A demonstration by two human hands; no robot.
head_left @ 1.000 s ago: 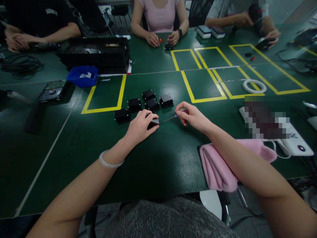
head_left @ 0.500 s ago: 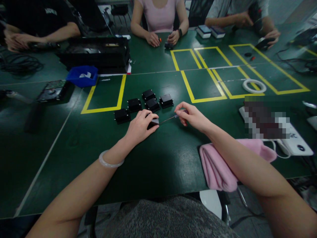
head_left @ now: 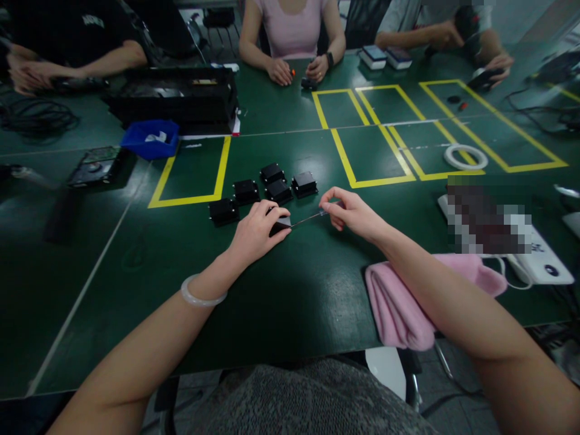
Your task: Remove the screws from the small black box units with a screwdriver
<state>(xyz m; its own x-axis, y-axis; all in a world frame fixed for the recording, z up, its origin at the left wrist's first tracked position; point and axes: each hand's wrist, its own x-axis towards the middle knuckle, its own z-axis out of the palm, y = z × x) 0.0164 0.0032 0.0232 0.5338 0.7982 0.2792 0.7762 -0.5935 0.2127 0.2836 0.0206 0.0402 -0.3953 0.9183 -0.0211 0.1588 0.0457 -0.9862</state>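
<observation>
Head view: the left hand [head_left: 254,229] lies over a black box [head_left: 281,225] on the green table [head_left: 294,290], its grip pinching the box between thumb and curled fingers, which hide most of it. The right hand [head_left: 351,211] has its grip pinching the handle of a screwdriver [head_left: 307,219] between thumb and fingertips. The thin shaft slants down leftward, and its tip meets the box's right end beside the left thumb; whether it sits in a screw is too small to tell. Just beyond the left hand stand five similar boxes [head_left: 246,191], close together, the leftmost and rightmost a little apart from the middle ones. A white bangle [head_left: 199,299] circles the left wrist. Under the right forearm lies a folded pink cloth [head_left: 399,305], near the table's front edge. Farther off, a white ring [head_left: 448,156] overlaps yellow tape [head_left: 383,180] on the right, while a blue tray [head_left: 135,142] with something white in it sits left, between a hard drive [head_left: 96,167] and a long black case [head_left: 181,103]. Three people sit across the table.
</observation>
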